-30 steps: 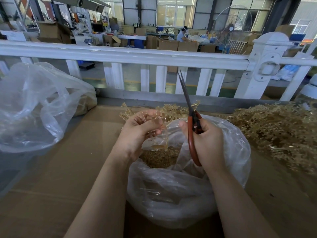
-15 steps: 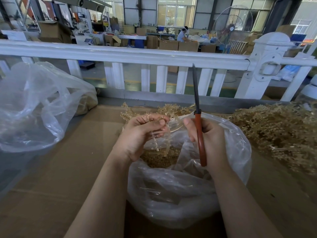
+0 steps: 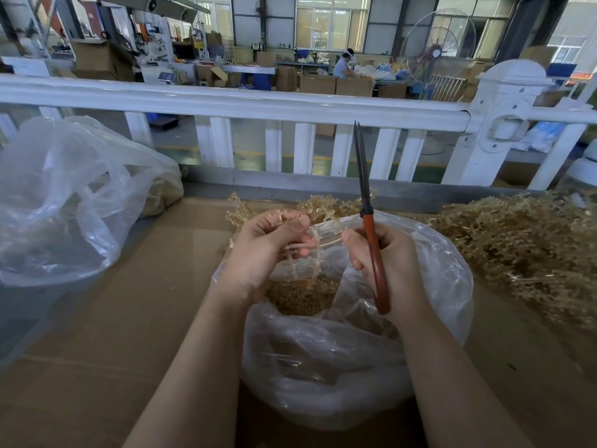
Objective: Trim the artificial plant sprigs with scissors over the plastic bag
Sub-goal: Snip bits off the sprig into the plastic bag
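Observation:
A clear plastic bag point(image 3: 349, 367) stands open on the cardboard table, with tan trimmings point(image 3: 300, 295) at its bottom. Above its mouth my left hand point(image 3: 261, 257) pinches a pale tan sprig point(image 3: 323, 206); its bare stems hang down over the bag and its bushy tips point away behind my fingers. My right hand point(image 3: 391, 266) grips red-handled scissors point(image 3: 371, 240), blades together and pointing straight up. The two hands are close together but apart.
A large heap of tan sprigs point(image 3: 517, 250) lies at the right. A second clear bag point(image 3: 64, 202) with some tan material sits at the left. A white railing point(image 3: 258, 105) runs along the table's far edge. Brown cardboard point(image 3: 113, 334) covers the tabletop.
The scissors have swung from leaning left to standing upright. My left hand has turned the sprig slightly, and its stems now hang lower over the bag.

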Available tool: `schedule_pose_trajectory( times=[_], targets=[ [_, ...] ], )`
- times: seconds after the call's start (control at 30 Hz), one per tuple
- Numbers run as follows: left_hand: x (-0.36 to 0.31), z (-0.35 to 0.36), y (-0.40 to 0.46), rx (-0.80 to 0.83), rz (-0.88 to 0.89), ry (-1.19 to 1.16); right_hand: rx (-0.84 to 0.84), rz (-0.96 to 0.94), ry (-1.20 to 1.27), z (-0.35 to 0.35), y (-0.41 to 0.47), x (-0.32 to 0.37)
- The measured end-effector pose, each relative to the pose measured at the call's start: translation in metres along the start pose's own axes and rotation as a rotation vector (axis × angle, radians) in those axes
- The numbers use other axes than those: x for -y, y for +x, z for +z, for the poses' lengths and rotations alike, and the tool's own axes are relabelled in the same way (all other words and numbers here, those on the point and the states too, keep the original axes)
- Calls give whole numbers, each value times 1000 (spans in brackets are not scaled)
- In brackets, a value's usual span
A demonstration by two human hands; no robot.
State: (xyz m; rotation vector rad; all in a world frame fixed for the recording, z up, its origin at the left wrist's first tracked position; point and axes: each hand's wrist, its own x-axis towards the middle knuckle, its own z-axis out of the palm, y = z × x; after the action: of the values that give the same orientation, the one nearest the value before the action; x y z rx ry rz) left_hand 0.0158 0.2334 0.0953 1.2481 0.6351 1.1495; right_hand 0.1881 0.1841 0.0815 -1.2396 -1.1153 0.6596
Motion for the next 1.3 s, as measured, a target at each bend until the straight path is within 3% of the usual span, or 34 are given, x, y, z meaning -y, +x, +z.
schedule_pose_trajectory(
  times=[0.33, 0.53, 0.73, 0.93, 1.3],
  targets=[
    [2, 6, 3, -104, 136, 66, 9, -91, -210, 0, -2, -2],
    [6, 6, 5, -257, 244, 183, -107, -361, -438, -1, -10, -6],
    [8, 4, 7, -301, 271, 173, 46, -431, -657, 3, -12, -7],
    [6, 2, 7, -245, 293, 100, 31, -375, -827, 1, -7, -13],
    [2, 3, 3, -78, 323, 125, 50, -317, -786, 2, -7, -14]
  ],
)
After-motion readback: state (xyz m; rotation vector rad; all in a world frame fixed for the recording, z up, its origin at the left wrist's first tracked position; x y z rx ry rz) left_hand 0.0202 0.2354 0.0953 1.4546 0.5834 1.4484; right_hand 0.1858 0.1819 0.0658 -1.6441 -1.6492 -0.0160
